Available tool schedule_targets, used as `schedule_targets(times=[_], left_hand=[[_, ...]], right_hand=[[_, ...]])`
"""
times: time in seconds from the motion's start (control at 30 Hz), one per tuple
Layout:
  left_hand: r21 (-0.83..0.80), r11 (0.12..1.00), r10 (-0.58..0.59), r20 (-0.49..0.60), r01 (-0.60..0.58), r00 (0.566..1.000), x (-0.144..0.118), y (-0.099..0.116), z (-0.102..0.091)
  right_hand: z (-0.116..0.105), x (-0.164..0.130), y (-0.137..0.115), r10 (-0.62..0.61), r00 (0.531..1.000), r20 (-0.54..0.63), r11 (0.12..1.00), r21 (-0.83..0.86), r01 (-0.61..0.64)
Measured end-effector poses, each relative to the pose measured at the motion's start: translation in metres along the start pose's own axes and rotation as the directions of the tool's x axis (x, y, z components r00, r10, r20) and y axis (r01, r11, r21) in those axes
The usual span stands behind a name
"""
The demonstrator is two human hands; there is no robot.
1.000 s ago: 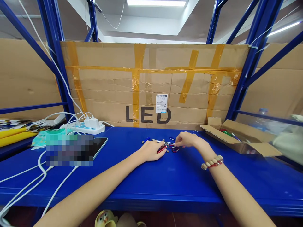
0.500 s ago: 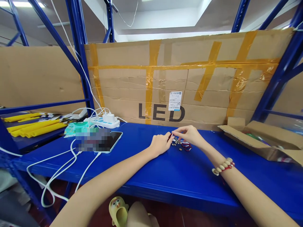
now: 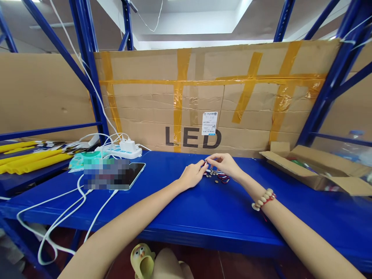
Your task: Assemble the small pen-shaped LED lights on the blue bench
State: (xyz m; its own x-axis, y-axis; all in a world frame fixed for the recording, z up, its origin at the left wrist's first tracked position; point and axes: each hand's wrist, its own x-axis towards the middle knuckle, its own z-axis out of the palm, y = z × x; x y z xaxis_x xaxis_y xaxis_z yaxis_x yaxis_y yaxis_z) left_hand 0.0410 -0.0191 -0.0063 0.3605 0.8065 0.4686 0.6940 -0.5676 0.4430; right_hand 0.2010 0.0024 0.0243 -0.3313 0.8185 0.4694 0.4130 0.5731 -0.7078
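Note:
Over the blue tabletop, my left hand [image 3: 192, 175] is closed, thumb and forefinger pinching a small dark red and silver piece [image 3: 206, 163] whose kind is too small to make out. My right hand [image 3: 226, 165] meets it from the right, fingertips pinched together at the piece's upper end. Whether the right fingers hold a separate tiny part is hidden. Just below both hands lies a little pile of shiny metal parts, with red looped pieces [image 3: 223, 178] like small carabiners and several small round discs. One disc [image 3: 216, 181] sits slightly apart, nearer to me.
A phone [image 3: 134, 175] with white cables lies on the blue table [image 3: 186, 217] at left, in front of a power strip [image 3: 128, 149]. An open cardboard box [image 3: 305, 170] stands at right. A large cardboard panel [image 3: 145, 104] closes off the back; blue rack posts rise at both sides.
The whole view has shifted slightly, so the scene sits further left. Both hands stay together over the pile; the red piece shows less between the fingers.

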Motion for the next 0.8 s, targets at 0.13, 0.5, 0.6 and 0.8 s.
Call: schedule_targets(times=[0.13,0.5,0.6,0.8], left_hand=[[-0.155,0.987,0.043,0.019,-0.039,0.999,0.003,-0.005,0.000],[-0.314,0.949,0.030,-0.029,-0.038,0.999,0.003,-0.003,0.006],[-0.152,0.988,-0.015,-0.040,0.009,0.999,0.000,0.002,0.003],[0.207,0.977,-0.032,-0.110,0.055,0.993,-0.004,0.010,-0.001]], right_hand=[[-0.001,-0.002,-0.002,0.036,0.999,0.016,0.998,0.057,-0.037],[-0.001,-0.003,0.000,0.138,0.986,0.096,0.962,0.224,-0.157],[0.001,-0.004,-0.003,0.162,0.984,0.072,0.956,0.237,-0.175],[0.004,-0.005,-0.010,0.268,0.963,-0.025,0.934,0.251,-0.253]])
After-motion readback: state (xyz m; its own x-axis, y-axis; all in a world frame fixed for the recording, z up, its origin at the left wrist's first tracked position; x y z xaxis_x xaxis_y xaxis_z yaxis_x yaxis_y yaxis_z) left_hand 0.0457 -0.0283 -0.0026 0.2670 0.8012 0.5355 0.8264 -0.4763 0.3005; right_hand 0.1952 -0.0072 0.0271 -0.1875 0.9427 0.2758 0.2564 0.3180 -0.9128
